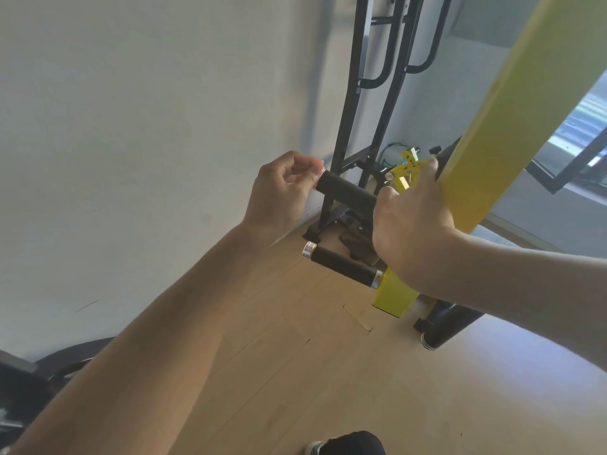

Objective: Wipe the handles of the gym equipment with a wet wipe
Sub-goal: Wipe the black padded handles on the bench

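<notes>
Bare forearms (164, 323), dark trouser knee (353, 443), grey shoe (313, 448).

light: bright daylight from window (578, 126) at right | shadows: soft on floor (328, 356) | glare: washed-out wall (131, 126) | focus: slightly soft overall | distortion: wide-angle bending at edges

Two black handles, upper handle (346, 189) and lower handle (341, 265), one yellow beam (512, 103), two hands, left hand (279, 192) and right hand (414, 224).
</notes>
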### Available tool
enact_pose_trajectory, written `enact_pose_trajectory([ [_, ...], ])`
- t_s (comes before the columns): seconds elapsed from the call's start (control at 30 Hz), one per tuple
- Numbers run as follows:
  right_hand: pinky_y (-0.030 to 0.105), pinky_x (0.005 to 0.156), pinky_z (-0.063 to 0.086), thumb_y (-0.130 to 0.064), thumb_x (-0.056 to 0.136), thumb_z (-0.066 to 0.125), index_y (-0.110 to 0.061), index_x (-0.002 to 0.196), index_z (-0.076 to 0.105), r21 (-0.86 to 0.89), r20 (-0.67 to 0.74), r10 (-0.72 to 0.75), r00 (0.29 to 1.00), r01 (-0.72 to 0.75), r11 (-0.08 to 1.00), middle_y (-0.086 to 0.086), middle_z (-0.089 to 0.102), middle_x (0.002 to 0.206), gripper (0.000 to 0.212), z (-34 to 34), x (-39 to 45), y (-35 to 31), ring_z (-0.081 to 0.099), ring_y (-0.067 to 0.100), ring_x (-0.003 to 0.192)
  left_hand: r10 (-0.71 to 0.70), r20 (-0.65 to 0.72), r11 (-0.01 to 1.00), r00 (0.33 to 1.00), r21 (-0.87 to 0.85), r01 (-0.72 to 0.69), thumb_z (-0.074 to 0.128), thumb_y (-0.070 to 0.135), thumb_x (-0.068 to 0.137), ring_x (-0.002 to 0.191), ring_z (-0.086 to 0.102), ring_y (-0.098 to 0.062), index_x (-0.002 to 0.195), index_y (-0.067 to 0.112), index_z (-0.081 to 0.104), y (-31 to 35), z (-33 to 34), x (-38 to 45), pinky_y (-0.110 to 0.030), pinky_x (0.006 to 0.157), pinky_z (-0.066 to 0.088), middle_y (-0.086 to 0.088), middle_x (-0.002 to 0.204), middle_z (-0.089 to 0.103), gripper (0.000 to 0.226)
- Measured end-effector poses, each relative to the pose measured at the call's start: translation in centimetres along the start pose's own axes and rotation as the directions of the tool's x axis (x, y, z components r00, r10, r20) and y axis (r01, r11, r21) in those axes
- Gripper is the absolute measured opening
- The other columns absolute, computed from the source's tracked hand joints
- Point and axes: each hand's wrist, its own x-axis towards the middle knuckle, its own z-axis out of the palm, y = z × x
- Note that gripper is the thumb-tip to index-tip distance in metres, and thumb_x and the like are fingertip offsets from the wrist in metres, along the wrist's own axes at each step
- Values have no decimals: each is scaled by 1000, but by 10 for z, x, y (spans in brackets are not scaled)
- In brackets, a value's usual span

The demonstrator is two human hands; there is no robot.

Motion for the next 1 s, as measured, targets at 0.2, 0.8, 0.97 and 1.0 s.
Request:
enact_pose_trajectory([
  [0.2,49,102,39,-37,105,40,-7,123,49,436,-351,172,920,-2,900,2,27,67,36,-14,36,-10,63,22,74,34,-3,999,999,-22,-34,61,30,97,95,67,2,99,24,71,3,3,-4,-7,84,46,17,92,73,12],
  [0.8,35,66,35,-47,104,39,-10,104,33,510,-409,173,896,67,858,-2,43,59,37,-8,58,-10,39,16,46,-30,-25,998,999,-57,28,61,29,98,91,62,13,102,21,71,3,-1,-6,-8,82,43,13,98,74,14],
  [0.97,35,65,37,-56,95,52,-11,104,33,579,-316,110,942,100,809,-3,42,64,50,-4,48,-6,40,16,50,-18,-34,999,999,-27,17,61,29,97,87,60,16,99,20,71,1,-5,-4,0,77,40,18,90,72,13],
  [1.0,36,70,37,-58,92,57,-10,111,35,509,-277,73,958,82,857,-2,43,67,57,0,40,-3,43,17,55,-23,-36,1000,999,-23,22,62,30,97,84,58,19,98,21,71,0,-5,-3,1,76,40,20,88,70,13],
])
